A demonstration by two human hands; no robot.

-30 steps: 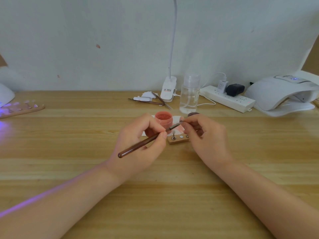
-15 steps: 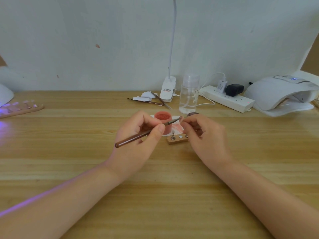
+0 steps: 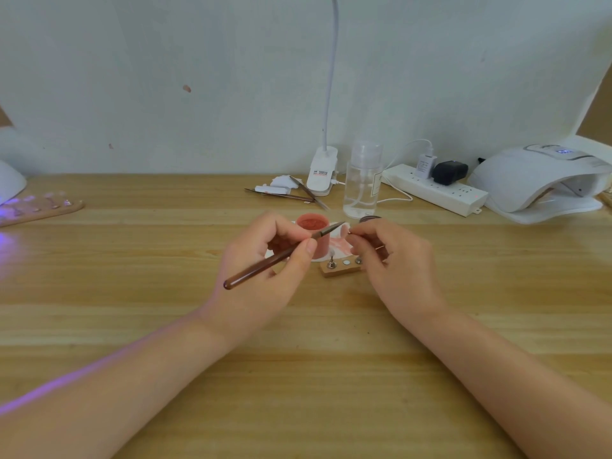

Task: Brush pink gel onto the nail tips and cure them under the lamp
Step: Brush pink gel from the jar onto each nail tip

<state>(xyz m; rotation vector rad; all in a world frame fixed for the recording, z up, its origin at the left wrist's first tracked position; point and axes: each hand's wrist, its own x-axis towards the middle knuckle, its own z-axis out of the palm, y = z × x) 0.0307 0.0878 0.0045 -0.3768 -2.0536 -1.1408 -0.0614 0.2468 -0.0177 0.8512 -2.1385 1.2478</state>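
Note:
My left hand (image 3: pixel 265 270) grips a brown-handled brush (image 3: pixel 255 271), its metal tip pointing right over the open pink gel pot (image 3: pixel 313 231). My right hand (image 3: pixel 394 260) pinches a small nail tip (image 3: pixel 345 230) on a thin stand, held just at the brush's tip. Below them sits a small wooden holder block (image 3: pixel 341 269) with metal pegs. A curing lamp (image 3: pixel 543 180) stands at the far right; another lamp (image 3: pixel 10 183) glows purple at the far left, with a wooden strip of nail tips (image 3: pixel 39 208) in front of it.
Behind the pot stand a clear bottle (image 3: pixel 362 180), a clip lamp base (image 3: pixel 323 172), tweezers and tools (image 3: pixel 284 193), and a power strip (image 3: pixel 433 190) with plugs. A white paper (image 3: pixel 337 248) with pink smears lies under the pot.
My left hand lifted the brush from low in front of the pot up to the nail tip held by my right hand. My right hand barely moved.

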